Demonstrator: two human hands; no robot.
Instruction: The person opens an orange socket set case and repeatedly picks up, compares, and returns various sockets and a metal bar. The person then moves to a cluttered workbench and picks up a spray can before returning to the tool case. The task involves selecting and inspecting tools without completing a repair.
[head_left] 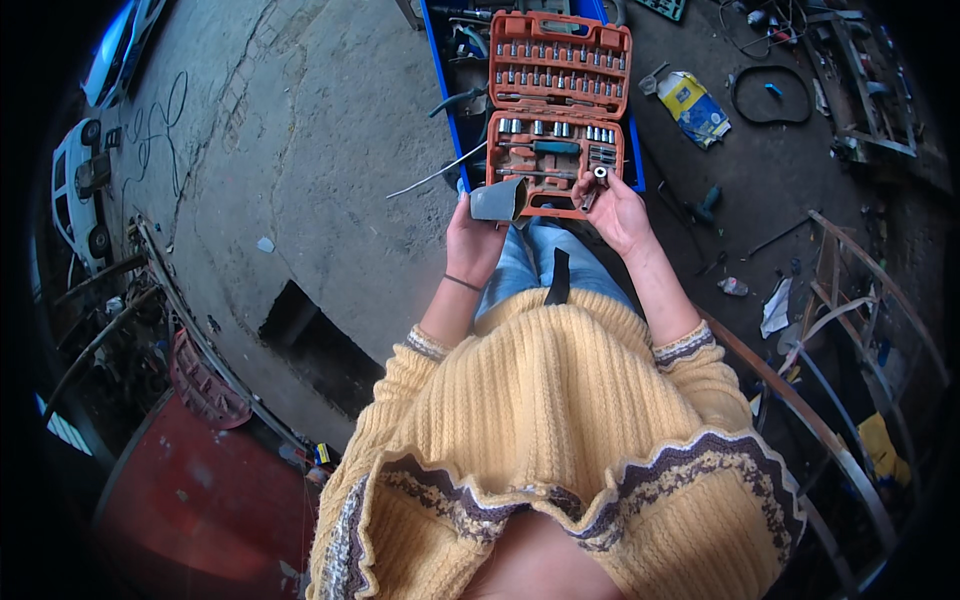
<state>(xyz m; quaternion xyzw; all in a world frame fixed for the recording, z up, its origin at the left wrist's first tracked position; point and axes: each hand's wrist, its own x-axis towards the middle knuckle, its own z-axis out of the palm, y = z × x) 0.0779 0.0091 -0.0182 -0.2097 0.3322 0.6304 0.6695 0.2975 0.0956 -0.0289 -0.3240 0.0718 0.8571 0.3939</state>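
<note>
right hand (618,208) is what i watch first: it pinches a small steel socket (600,173) between fingertips and thumb, right at the near edge of the orange socket case (557,110). left hand (478,232) is closed around a grey wedge-shaped piece (499,200), held against the near left corner of that same case. the case lies open, lid folded away from me, rows of sockets in both halves, resting over a blue tray (440,90) on the concrete floor (300,150).

i judge the socket hard, smooth and a bit slick, light but easy to drop, so i would keep the grip across its round sides. the grey piece looks stiff and light; its wide body is the sound place to hold.

both forearms reach forward from the yellow knit sleeves (690,345), wrists bent slightly toward the case, palms turned inward.
</note>
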